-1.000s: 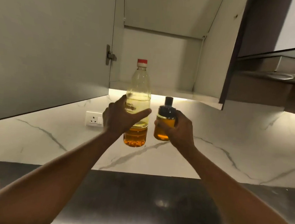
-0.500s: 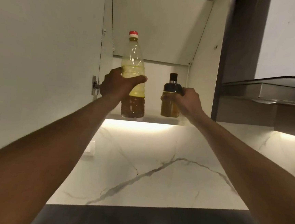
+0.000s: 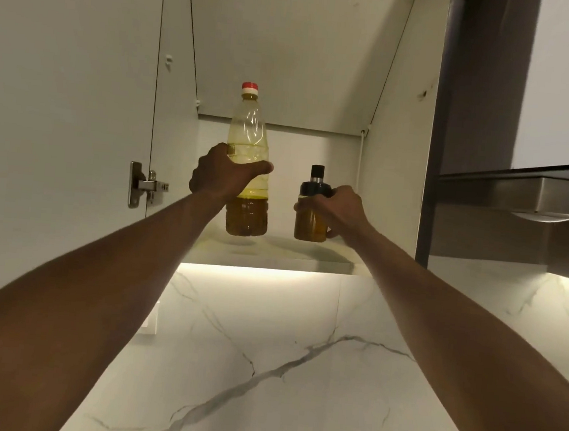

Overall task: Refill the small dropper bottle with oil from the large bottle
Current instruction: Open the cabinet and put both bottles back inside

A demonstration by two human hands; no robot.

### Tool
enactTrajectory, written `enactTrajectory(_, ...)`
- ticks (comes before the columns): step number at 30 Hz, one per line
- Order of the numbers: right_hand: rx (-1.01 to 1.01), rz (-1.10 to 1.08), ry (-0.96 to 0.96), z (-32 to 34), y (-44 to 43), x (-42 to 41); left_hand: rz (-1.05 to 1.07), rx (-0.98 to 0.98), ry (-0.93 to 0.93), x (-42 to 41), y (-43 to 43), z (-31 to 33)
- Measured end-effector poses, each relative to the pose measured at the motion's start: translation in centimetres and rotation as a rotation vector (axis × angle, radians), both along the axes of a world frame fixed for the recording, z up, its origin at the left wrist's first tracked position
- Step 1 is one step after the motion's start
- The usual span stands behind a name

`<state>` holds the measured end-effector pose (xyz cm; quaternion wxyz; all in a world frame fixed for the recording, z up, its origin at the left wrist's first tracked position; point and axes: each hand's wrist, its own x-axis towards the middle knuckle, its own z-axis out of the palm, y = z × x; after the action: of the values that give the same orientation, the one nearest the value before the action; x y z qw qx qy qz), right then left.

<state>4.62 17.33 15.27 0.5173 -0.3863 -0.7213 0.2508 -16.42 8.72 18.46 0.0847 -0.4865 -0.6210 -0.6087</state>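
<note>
While the small dropper bottle (image 3: 312, 217) is upright low in the open wall cabinet, right at the shelf (image 3: 273, 254) (can't tell if it's actually touching down), the right hand (image 3: 337, 204) has fingers and thumb wrapped round its amber body just under the black cap. Just beside it on the left is the large bottle (image 3: 248, 136), red cap, upright, with the left hand (image 3: 223, 175) gripping its middle, thumb across the front. Further out there's the cabinet door (image 3: 63, 93) with a metal hinge (image 3: 144, 185) on the left, a range hood (image 3: 519, 194) on the right, and lit marble backsplash (image 3: 281, 352) below.
</note>
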Motion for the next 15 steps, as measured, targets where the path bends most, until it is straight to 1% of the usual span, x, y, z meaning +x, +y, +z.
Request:
enactTrajectory(6, -0.061, -0.021, -0.021, -0.2, 3.1, -0.7, 0.029, -0.038, 0.014, -0.2, 2.7, -0.5)
enactTrajectory(15, -0.099, -0.057, -0.081, -0.8, 3.5, -0.9, 0.016, -0.060, -0.002, -0.1, 3.2, -1.5)
